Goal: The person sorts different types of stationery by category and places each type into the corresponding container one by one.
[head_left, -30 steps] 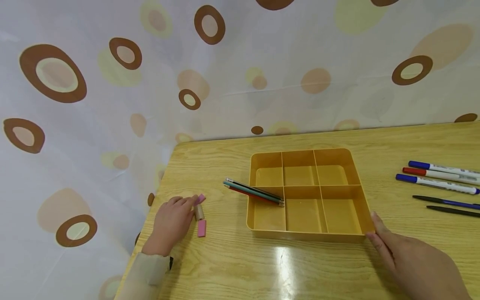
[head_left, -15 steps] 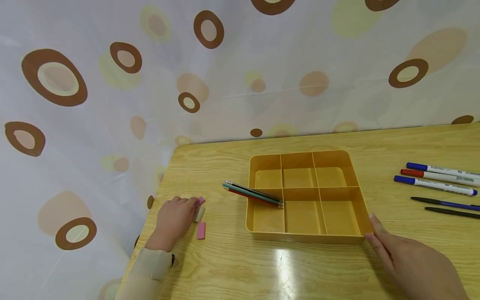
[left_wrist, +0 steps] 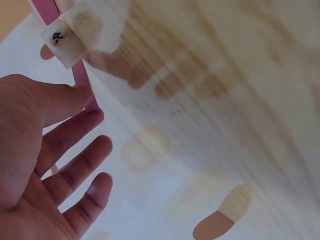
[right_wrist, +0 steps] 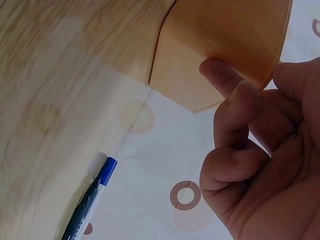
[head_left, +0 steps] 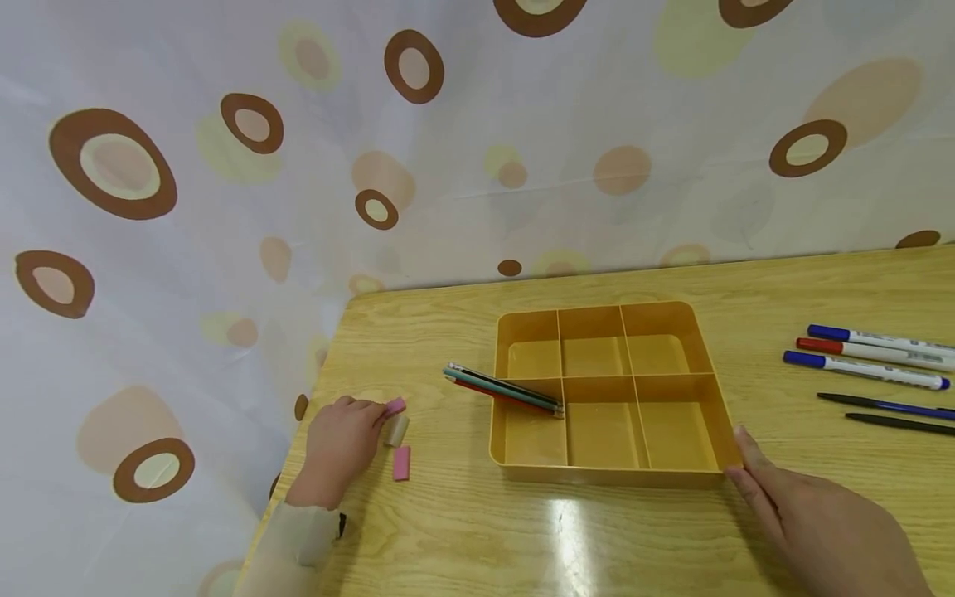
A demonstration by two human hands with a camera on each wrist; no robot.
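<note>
My left hand (head_left: 341,444) pinches a pink eraser (head_left: 395,405) between thumb and index finger at the left of the table. The left wrist view shows that eraser (left_wrist: 81,75) at the thumb tip, the other fingers spread. Right beside it lies a whitish eraser (head_left: 397,431) with a small dark print, and a second pink eraser (head_left: 401,464) lies nearer the front. My right hand (head_left: 828,518) grips the front right corner of a yellow six-compartment box (head_left: 612,476). In the right wrist view, the index finger presses the outer wall of the box (right_wrist: 182,65), thumb at the rim.
Several pencils (head_left: 500,388) lean in the front left compartment, their ends sticking out over the left wall. Right of the box lie markers (head_left: 873,349) with blue and red caps and two dark pens (head_left: 888,405). Patterned cloth (head_left: 462,124) rises behind and left of the wooden table (head_left: 477,531).
The pink eraser at my left fingertips has shifted slightly, and the whitish eraser has turned and now lies slanted. The right hand stays on the box corner. The head view has tilted slightly.
</note>
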